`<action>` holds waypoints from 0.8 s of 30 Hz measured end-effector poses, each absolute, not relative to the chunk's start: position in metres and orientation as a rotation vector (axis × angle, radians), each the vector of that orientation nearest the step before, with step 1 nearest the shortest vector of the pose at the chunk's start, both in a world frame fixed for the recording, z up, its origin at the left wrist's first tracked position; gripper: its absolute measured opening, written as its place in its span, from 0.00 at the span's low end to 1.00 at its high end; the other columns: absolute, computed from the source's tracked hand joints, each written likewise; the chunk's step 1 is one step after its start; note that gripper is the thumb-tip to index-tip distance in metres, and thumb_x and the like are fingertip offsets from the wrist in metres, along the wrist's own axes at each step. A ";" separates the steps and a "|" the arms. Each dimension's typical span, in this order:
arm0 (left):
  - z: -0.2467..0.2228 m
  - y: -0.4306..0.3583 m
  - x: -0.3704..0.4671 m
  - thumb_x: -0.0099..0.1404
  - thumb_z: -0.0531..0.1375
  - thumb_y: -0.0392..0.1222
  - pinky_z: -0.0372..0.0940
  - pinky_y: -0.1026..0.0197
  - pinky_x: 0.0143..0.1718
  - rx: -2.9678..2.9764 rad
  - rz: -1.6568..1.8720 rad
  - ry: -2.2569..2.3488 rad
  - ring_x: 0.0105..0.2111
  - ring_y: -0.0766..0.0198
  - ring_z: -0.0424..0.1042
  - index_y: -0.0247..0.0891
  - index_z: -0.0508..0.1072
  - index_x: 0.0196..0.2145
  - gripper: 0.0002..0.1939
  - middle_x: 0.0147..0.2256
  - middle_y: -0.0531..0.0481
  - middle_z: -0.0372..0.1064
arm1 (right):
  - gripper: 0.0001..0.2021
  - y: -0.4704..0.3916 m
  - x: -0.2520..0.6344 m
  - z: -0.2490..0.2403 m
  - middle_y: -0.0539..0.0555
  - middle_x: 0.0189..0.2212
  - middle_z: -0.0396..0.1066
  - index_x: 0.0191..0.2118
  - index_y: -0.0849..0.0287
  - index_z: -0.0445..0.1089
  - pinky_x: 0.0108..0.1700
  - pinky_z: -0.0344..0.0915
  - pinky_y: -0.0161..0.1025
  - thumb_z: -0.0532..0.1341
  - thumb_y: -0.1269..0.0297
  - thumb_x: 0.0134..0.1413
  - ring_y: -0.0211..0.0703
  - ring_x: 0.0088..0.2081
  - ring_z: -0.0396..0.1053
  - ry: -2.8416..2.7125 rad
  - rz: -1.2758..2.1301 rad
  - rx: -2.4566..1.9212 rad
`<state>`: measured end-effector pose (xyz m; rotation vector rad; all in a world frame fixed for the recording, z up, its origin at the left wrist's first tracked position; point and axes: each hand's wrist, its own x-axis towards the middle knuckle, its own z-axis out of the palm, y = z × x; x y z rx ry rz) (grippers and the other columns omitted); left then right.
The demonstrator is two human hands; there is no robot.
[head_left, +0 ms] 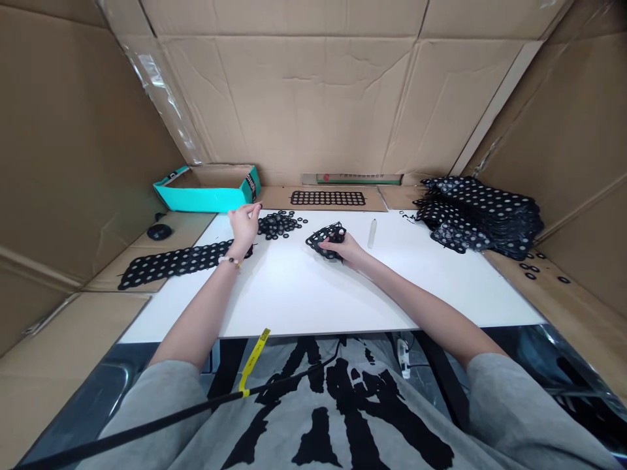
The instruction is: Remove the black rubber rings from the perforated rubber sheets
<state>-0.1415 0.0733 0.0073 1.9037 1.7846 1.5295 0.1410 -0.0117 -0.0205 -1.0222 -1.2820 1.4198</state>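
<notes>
My right hand grips a bunched black perforated sheet above the white board. The thumb lies across its near side, and round holes show through the folds. My left hand is beside a heap of small black rings, its fingers pinched together. A dark speck shows at the fingertips, too small to name. Beneath the left wrist a long strip of black perforated sheets runs out to the left, partly hidden by the forearm.
A turquoise open box stands at back left, with a round black object nearby. One flat perforated sheet lies at the back. A pale pen-like stick rests right of centre. Stacked black sheets and loose rings are at right; cardboard walls surround everything.
</notes>
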 end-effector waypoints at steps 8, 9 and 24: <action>-0.010 0.072 -0.135 0.66 0.54 0.52 0.53 0.41 0.50 1.980 1.119 2.012 0.52 0.38 0.54 0.48 0.79 0.44 0.17 0.54 0.41 0.65 | 0.17 -0.010 0.141 -0.021 0.49 0.23 0.72 0.26 0.61 0.70 0.35 0.64 0.37 0.74 0.59 0.29 0.38 0.28 0.68 -1.260 1.428 -1.019; -0.011 0.073 -0.135 0.66 0.54 0.51 0.53 0.41 0.50 1.971 1.121 2.018 0.52 0.38 0.54 0.48 0.79 0.45 0.17 0.54 0.41 0.65 | 0.17 -0.010 0.141 -0.022 0.49 0.23 0.72 0.26 0.61 0.70 0.35 0.64 0.36 0.74 0.59 0.29 0.38 0.28 0.67 -1.261 1.428 -1.017; -0.001 0.071 -0.141 0.60 0.59 0.41 0.62 0.58 0.40 2.172 1.227 1.877 0.35 0.57 0.71 0.39 0.77 0.39 0.11 0.36 0.48 0.76 | 0.17 -0.006 0.142 -0.028 0.49 0.23 0.71 0.27 0.61 0.70 0.34 0.63 0.37 0.74 0.58 0.30 0.38 0.28 0.67 -1.272 1.438 -0.978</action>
